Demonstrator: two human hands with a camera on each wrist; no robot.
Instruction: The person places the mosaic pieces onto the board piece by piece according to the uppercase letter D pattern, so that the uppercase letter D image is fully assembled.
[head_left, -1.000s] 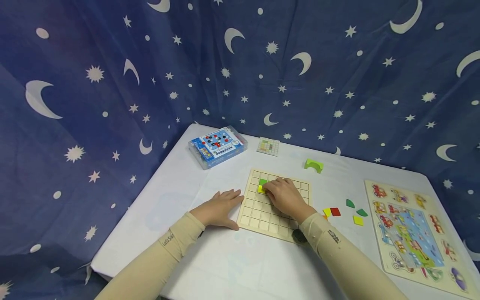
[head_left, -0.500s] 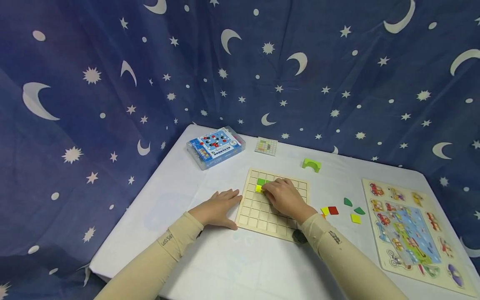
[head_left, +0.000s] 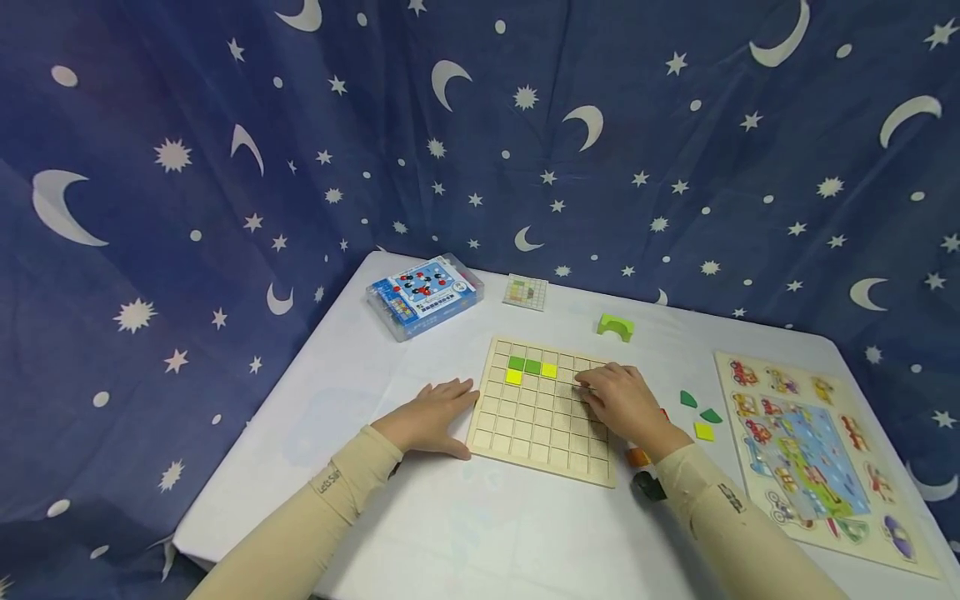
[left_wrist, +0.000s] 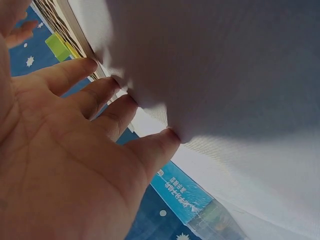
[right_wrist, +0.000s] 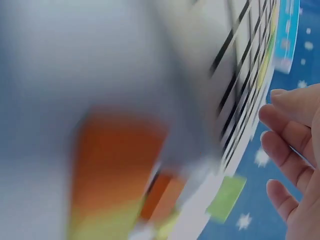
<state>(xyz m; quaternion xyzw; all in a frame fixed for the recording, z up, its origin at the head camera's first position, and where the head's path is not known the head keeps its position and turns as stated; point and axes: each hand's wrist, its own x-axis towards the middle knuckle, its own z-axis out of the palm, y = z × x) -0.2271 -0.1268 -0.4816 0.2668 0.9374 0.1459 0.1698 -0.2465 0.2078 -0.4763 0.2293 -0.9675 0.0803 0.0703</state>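
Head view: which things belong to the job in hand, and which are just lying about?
Seemingly in the job:
grid board
two green tiles and two yellow tiles in it
loose tiles to its right
probably the small grid card behind it

Probably just lying about:
box with molecule picture
green arch block
vehicle puzzle board
picture sheet on it

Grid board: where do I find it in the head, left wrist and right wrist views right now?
Head: grid board right of centre, in the lower half.
Left wrist: only a narrow strip of the grid board, top left.
Right wrist: grid board upper right, steeply foreshortened.
Shared landmark: blue box, beyond the board's left side in head; bottom, right of centre in left wrist; top right in right wrist.
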